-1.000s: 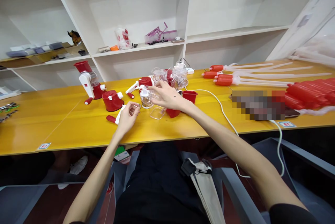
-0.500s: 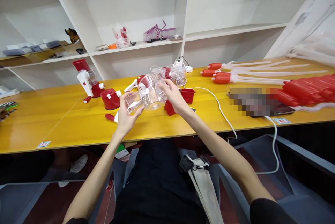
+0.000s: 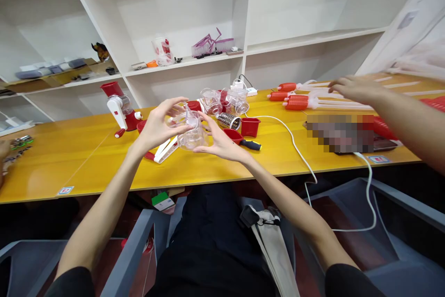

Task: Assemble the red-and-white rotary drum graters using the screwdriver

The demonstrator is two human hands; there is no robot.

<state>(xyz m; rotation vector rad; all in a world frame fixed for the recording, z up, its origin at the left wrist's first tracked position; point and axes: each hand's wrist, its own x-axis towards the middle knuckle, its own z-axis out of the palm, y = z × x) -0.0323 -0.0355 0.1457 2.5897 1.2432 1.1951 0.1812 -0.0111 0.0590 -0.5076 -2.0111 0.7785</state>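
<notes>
Between both hands, just above the table, is a clear plastic rotary grater housing [image 3: 191, 138]. My left hand [image 3: 156, 123] grips its upper left part with thumb and fingers. Curved around its right side, my right hand [image 3: 220, 142] also holds it. A white crank handle [image 3: 167, 151] with a red knob lies under my left wrist. Right of the housing are a metal grater drum [image 3: 228, 121], a red hopper [image 3: 250, 126], another red part [image 3: 233, 136] and a black-and-yellow screwdriver [image 3: 252, 144]. More clear housings [image 3: 210, 101] stand behind.
An assembled red-and-white rotary grater [image 3: 120, 108] stands at the left. At the right, a co-worker's hand [image 3: 351, 89] reaches over red ribbed pieces with white tubes [image 3: 297, 102]. A white cable [image 3: 288, 132] crosses the table. Shelves [image 3: 187, 61] rise behind.
My hands have turned the clear housing more upright, and my left hand has shifted up along it. The drum and screwdriver have come into view. A co-worker's arm has entered from the right.
</notes>
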